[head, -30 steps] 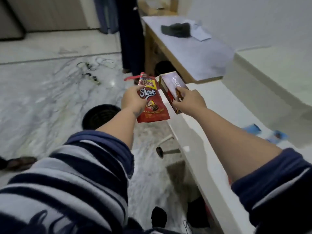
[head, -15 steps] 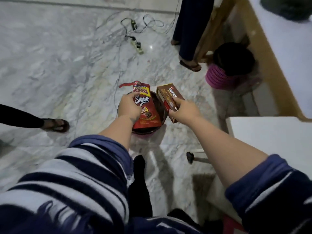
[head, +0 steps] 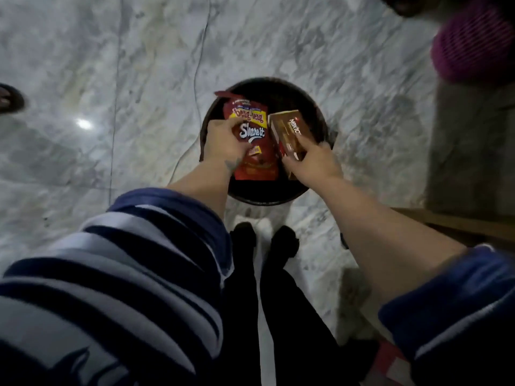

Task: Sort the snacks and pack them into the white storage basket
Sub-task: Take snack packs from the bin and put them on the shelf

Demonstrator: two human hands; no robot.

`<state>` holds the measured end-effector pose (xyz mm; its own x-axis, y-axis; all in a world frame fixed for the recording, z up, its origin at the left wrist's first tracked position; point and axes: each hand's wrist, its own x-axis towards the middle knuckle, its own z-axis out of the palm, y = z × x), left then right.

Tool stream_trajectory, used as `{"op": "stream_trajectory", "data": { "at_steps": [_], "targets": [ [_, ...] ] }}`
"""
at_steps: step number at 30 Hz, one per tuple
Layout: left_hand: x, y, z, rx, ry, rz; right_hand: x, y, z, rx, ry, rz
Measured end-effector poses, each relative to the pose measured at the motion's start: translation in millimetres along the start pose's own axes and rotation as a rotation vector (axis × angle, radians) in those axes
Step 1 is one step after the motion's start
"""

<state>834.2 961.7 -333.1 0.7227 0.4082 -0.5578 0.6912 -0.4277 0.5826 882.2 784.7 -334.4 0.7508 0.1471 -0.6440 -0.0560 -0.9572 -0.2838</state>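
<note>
Since the earlier frames the view has swung from the white counter down to the marble floor, and both hands, which were held out over the counter edge, now hang over a dark round bin [head: 324,174] at the frame's centre. The left hand [head: 223,142] grips a red snack pouch [head: 255,143] by its left edge, fingers curled round it; the right hand [head: 313,161] pinches a brown snack box [head: 287,129] at its lower end. Pouch and box sit side by side, touching or nearly so, above the bin's mouth; neither has been let go. The pouch reads "beng-beng" on a yellow band and "Share it" in white script below; the box shows a white word beginning "Next", its end too blurred to read. As for progress, no white storage basket shows here, so nothing can be judged packed: these two snacks are in hand, over a dark container rather than the named one, and the sorting and packing appear still to be done. A pink ribbed object [head: 473,48] lies at upper right.
</note>
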Motion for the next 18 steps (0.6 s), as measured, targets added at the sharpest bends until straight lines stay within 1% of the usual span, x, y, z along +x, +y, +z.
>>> {"op": "stream_trajectory", "data": {
  "at_steps": [2, 4, 8, 13, 15, 18],
  "targets": [
    [16.8, -21.7, 16.3, 0.035, -0.069, -0.05, 17.4, 7.9, 19.5, -0.056, -0.08, -0.002],
    [24.8, -36.2, 25.9, 0.072, -0.092, -0.095, 27.0, 15.1, 28.7, -0.093, -0.131, -0.008],
    [18.6, -29.5, 23.8, 0.108, -0.103, -0.068, 28.5, 22.0, 12.4, -0.119, -0.147, -0.011],
    [-10.0, 30.7, -10.4, 0.163, -0.1, 0.009, 0.6, 20.9, -51.4, -0.118, -0.099, -0.042],
    [-25.2, 64.6, -29.6, 0.189, -0.108, 0.061, -16.3, 18.1, -85.2, -0.119, -0.086, -0.038],
    [-53.9, 135.6, -64.9, 0.218, -0.107, 0.173, -54.1, 15.3, -154.7, -0.092, -0.027, -0.029]
  ]
}}
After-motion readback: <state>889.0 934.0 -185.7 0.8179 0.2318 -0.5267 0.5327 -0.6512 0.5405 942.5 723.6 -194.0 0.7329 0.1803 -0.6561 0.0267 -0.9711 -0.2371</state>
